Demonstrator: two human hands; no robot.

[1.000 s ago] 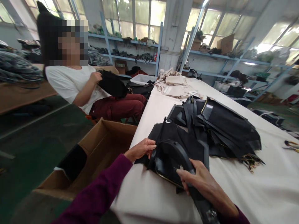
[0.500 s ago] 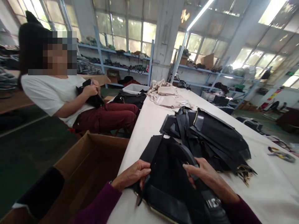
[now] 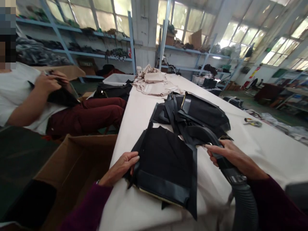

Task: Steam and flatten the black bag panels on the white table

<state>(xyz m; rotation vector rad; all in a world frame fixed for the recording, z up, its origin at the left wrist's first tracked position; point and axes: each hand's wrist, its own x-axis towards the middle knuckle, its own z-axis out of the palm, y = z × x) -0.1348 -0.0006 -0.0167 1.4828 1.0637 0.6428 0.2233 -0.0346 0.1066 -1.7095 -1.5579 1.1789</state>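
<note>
Black tube (image 3: pixel 224 163) slants lengthwise, pointing away and left.

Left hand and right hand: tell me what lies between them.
In the head view, between the left hand and the right hand lie the black panel, then a strip of white table cover.

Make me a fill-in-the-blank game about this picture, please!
1. The right hand grips a curved tube that is ____.
2. The left hand holds a black fabric piece with a gold-coloured ____ along its near edge.
3. The cardboard box stands to the ____ of the table.
4. The co-worker's shirt is ____.

Missing words: black; zipper; left; white.
</note>
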